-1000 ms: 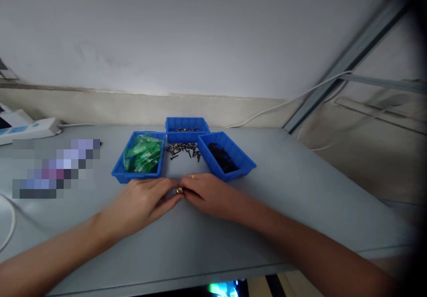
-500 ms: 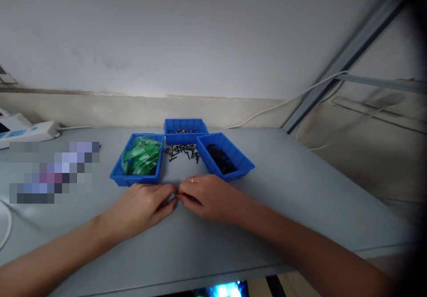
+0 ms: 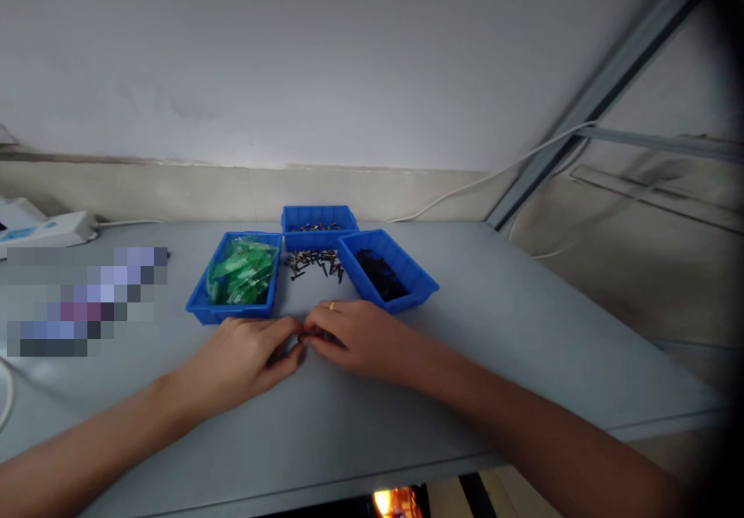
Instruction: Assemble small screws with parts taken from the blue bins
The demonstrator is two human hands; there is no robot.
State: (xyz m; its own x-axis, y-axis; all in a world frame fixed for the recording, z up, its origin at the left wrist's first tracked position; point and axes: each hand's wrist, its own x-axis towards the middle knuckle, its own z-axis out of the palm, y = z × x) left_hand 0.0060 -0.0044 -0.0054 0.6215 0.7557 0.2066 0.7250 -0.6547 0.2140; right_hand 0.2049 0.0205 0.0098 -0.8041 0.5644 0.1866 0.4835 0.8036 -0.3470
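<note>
My left hand (image 3: 249, 355) and my right hand (image 3: 354, 337) meet fingertip to fingertip over the grey table, each closed in a pinch. Between the fingertips is a small dark piece, mostly hidden, whose kind I cannot make out. Just beyond the hands lies a loose pile of screws (image 3: 314, 260). Left of the pile stands a blue bin with green plastic packets (image 3: 244, 270) in it. On the right, a tilted blue bin holds small black parts (image 3: 380, 275). A third blue bin (image 3: 319, 240) at the back contains more small metal pieces.
A white power strip (image 3: 55, 229) lies at the far left, near a blurred-out item (image 3: 93, 293). A white cable (image 3: 465, 191) runs along the wall to a metal frame post (image 3: 540, 157) at the right. Below the table's front edge a lit screen (image 3: 398, 502) shows.
The view has shifted slightly, so everything sits a little further left. Both hands stay together in their pinch, with only small finger movement. The screen below changed from blue to orange.
</note>
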